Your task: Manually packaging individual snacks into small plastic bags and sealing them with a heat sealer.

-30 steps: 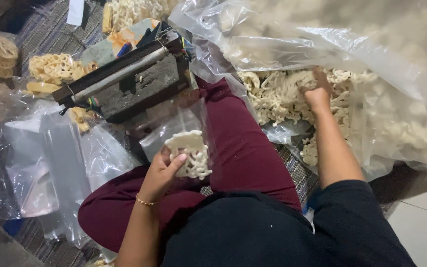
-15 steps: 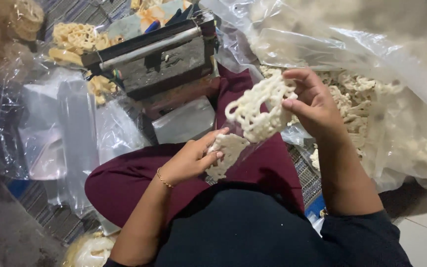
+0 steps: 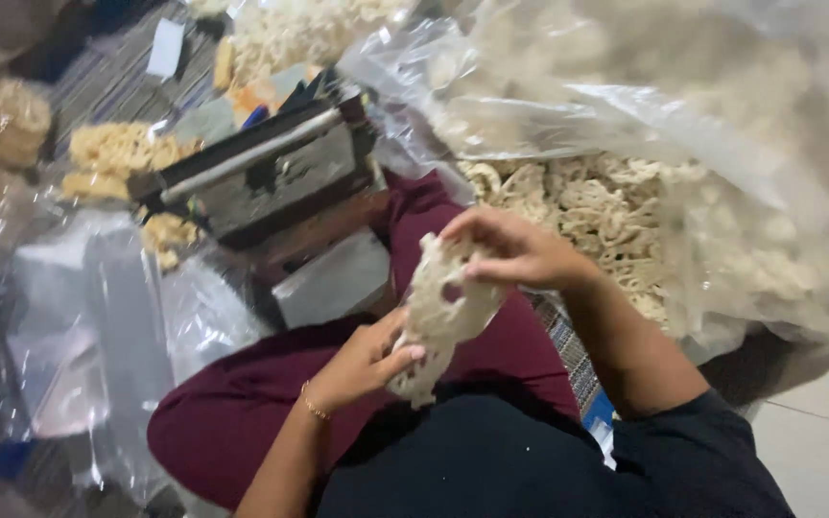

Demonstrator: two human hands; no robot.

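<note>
Both hands over the lap: left hand (image 3: pixel 362 360) pinching crackers (image 3: pixel 438 312) from below, right hand (image 3: pixel 515 254) gripping the top. Best held lightly, stacked flush, brittle loops unbroken, near the big bag (image 3: pixel 722 192).

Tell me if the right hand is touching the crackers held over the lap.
Touching. The head view shows the right hand with fingers on the top of the crackers, while the left hand grips them from below.

We list: cream-white lattice crackers (image 3: pixel 441 312); maroon trousers (image 3: pixel 242 403); dark navy top (image 3: pixel 530 460); gold bracelet (image 3: pixel 313 405); clear plastic bag (image 3: pixel 722 125), far right; grey-black sealer (image 3: pixel 266 177); striped mat (image 3: pixel 98 82).
</note>
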